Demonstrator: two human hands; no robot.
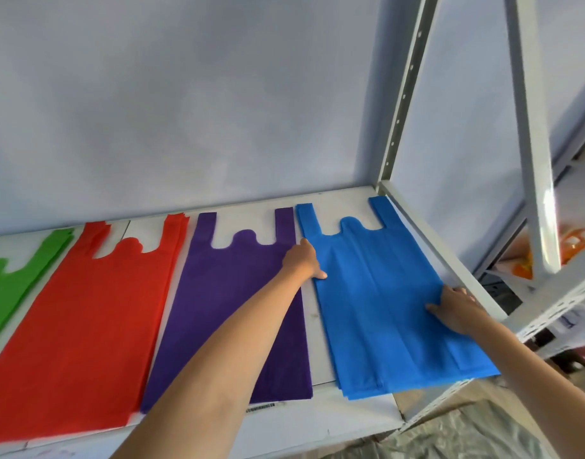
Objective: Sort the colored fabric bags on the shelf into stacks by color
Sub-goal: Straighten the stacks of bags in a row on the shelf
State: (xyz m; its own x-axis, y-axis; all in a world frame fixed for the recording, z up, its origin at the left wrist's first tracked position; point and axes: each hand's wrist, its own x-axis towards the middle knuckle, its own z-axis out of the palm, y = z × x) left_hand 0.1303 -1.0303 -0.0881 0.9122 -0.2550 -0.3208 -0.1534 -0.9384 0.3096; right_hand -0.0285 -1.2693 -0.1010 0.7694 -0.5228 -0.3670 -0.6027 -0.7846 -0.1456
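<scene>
Both hands [304, 260] [457, 309] flat against the blue bags [377, 293], fingers outstretched.

Both forearms bare; no sleeves, rings visible.

— Where are my arms right now?

— Both bare and stretched forward. Your left arm runs long from the lower edge, elbow almost straight, and the left hand [303, 260] lies palm down, fingers together and pointing away, thumb stuck out to the right.

— And my other one?

— The right arm comes in from the lower right corner. The right hand [457, 311] is flat too, palm down, fingers spread a little, thumb reaching left. Neither hand is closed around anything — both simply press flat.
</scene>
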